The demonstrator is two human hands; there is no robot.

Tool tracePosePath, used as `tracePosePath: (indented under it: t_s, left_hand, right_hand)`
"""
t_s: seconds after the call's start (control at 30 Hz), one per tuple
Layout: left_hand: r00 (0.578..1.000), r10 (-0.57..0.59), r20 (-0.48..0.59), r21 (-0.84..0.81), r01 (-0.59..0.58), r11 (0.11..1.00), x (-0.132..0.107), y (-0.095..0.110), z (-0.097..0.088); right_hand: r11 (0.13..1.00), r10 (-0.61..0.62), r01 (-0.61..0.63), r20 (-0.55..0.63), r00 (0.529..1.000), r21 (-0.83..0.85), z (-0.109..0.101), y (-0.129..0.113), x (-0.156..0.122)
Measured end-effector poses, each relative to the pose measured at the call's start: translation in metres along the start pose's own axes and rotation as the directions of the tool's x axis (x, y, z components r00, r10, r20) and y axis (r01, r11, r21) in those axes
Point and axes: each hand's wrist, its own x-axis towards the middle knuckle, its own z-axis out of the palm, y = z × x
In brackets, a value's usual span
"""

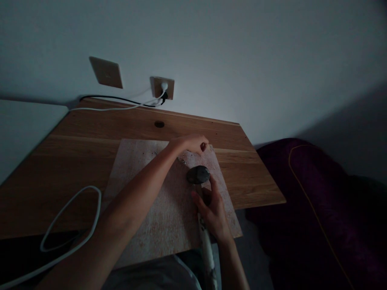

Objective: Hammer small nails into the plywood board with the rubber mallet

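Observation:
My right hand (213, 207) is wrapped round a hammer (198, 175) just below its dark, rounded head. The hammer's pale, stained handle runs down toward my body. At the far right corner of a pale, rough board (169, 225), my left hand (193, 143) is closed with the fingertips pinched together. What those fingers hold, if anything, is too small and dim to make out. Between my left wrist and the hammer head, a few small shiny bits (182, 161) lie on the board, perhaps nails. My left forearm crosses over the board.
The board lies on a wooden desk (250, 177) against a wall. A white cable (99, 201) loops at the left, near my forearm. Plugs and cords hang from a wall socket (163, 88). A white panel (27, 133) stands at left; dark purple fabric (302, 193) is at right.

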Motion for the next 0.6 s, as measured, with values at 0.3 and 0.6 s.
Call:
tracePosePath:
  t_s: [0.3, 0.6]
  left_hand:
    - [1.000, 0.013, 0.009, 0.004, -0.013, 1.000, -0.0012, 0.0002, -0.0022]
    - [0.999, 0.038, -0.017, 0.002, -0.038, 0.999, 0.0012, -0.0050, 0.0017]
  right_hand:
    - [1.000, -0.006, 0.006, 0.004, 1.000, 0.005, -0.0001, 0.0011, 0.0001]
    - [1.000, 0.020, -0.020, 0.002, 1.000, -0.006, 0.0008, -0.0060, 0.0003]
